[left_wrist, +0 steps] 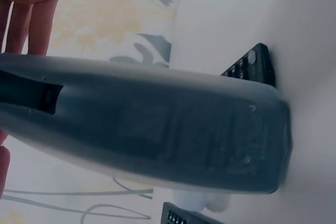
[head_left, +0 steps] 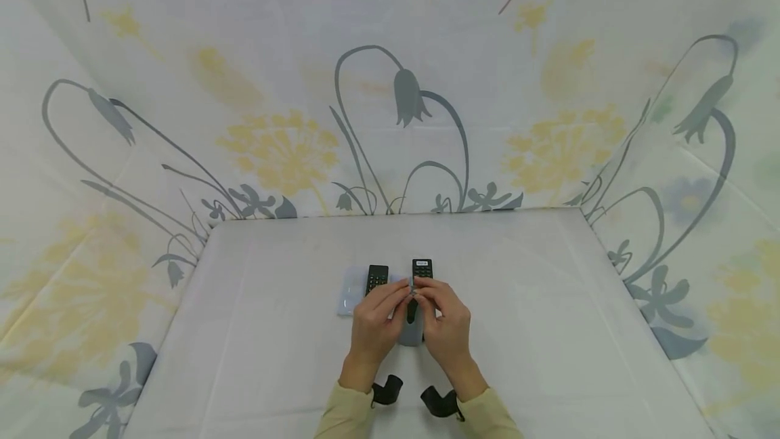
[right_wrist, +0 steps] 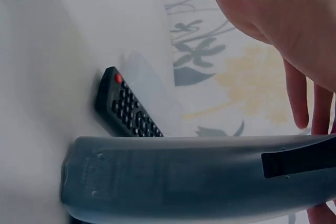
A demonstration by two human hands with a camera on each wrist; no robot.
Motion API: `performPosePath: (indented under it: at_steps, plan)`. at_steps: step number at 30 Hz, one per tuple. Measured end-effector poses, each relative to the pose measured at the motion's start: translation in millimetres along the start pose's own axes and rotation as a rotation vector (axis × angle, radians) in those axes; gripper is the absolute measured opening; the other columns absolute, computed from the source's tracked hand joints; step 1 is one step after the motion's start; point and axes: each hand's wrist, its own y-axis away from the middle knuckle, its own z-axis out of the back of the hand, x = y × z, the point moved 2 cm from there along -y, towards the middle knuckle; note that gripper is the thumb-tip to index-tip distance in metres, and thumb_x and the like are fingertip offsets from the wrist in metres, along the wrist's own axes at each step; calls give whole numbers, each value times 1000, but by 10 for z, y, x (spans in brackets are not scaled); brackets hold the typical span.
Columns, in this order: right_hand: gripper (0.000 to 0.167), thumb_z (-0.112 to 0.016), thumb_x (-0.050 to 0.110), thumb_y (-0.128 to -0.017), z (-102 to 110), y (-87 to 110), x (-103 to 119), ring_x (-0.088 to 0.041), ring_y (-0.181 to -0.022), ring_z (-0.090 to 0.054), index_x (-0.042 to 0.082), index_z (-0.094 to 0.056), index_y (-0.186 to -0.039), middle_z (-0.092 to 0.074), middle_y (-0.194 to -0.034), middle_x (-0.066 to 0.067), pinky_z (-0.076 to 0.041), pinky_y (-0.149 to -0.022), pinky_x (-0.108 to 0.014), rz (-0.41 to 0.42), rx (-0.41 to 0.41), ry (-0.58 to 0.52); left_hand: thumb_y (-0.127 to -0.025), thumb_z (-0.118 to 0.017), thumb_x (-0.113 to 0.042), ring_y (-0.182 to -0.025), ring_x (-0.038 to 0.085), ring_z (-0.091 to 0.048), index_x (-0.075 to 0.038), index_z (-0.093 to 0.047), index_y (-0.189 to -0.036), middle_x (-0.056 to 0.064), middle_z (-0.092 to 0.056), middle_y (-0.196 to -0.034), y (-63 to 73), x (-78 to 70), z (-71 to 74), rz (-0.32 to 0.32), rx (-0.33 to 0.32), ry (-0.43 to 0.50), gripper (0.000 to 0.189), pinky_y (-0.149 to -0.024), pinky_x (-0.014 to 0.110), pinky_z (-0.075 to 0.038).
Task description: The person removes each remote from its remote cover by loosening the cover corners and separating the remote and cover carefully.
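Both hands [head_left: 411,320] cover most of the grey remote [head_left: 411,336] at centre; in both wrist views it is blurred and cut off by the edges.

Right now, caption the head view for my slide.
Both hands, left and right, work a grey sleeve beside two remotes on a table.

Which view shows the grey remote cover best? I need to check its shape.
The right wrist view: the grey remote cover fills the frame lengthwise, slot visible. The left wrist view shows it similarly but blurrier; in the head view both hands mostly hide it.
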Motion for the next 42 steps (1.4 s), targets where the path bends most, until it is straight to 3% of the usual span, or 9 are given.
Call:
performPosePath:
  at_steps: [7, 13, 20, 26, 30, 34, 39, 42]
  plan:
    - [17, -74, -13, -81, -62, 28, 90, -31, -98, -65, 1, -71, -90, -62, -105, -16, -49, -81, -14, -35, -71, 86, -91, -68, 1, -87, 24, -71, 0, -74, -95, 11, -73, -102, 15, -38, -31, 43, -89, -1, 7, -77, 33, -57]
    - [9, -74, -8, -84, -67, 13, 131, -24, -84, -66, -1, -70, -88, -62, -96, -12, -52, -70, -15, -84, -71, 120, -89, -70, 3, -81, 23, -71, 0, -71, -96, 12, -72, -96, 31, -64, -74, 112, -152, 15, 7, -71, 33, -57]
    - [8, -74, -8, -85, -67, -4, 126, -24, -81, -66, -1, -71, -87, -63, -93, -11, -50, -71, -13, -91, -66, 96, -86, -71, 7, -78, 23, -70, 0, -70, -99, 13, -71, -92, 40, -73, -100, 195, -207, 51, 15, -69, 27, -57]
    - [4, -73, -4, -87, -66, -14, 154, -22, -82, -65, -2, -70, -86, -62, -94, -10, -53, -72, -17, -70, -45, 103, -83, -72, 9, -70, 22, -69, 0, -70, -91, 12, -70, -84, 2, -65, -83, 269, -224, 68, 13, -63, 23, -55]
    - [7, -73, -6, -86, -61, -25, 164, -21, -82, -65, -1, -70, -87, -62, -94, -10, -53, -72, -17, -76, -33, 86, -78, -73, 16, -63, 25, -67, 5, -68, -84, 14, -69, -78, -128, -135, -9, 327, -211, 84, 14, -59, 23, -54]
    - [8, -74, -7, -85, -54, -40, 161, -18, -79, -65, 0, -70, -86, -62, -94, -8, -53, -69, -17, -78, -19, 85, -78, -73, 17, -59, 24, -66, 9, -68, -82, 17, -69, -74, -296, -250, 111, 446, -155, 121, 10, -57, 22, -52]
    - [5, -74, 1, -89, -35, -68, 152, -17, -79, -64, 0, -70, -85, -62, -92, -7, -53, -68, -17, -98, 2, 76, -84, -72, 10, -59, 18, -60, 10, -70, -85, 16, -69, -75, -408, -262, 193, 708, -41, 214, 2, -56, 18, -46]
    - [5, -74, 1, -88, -24, -92, 144, -17, -78, -65, 0, -71, -85, -61, -90, -6, -54, -69, -19, -108, 14, 70, -87, -70, 7, -63, 19, -60, 10, -71, -87, 17, -70, -78, -398, -191, 179, 848, 10, 280, 4, -58, 19, -45]
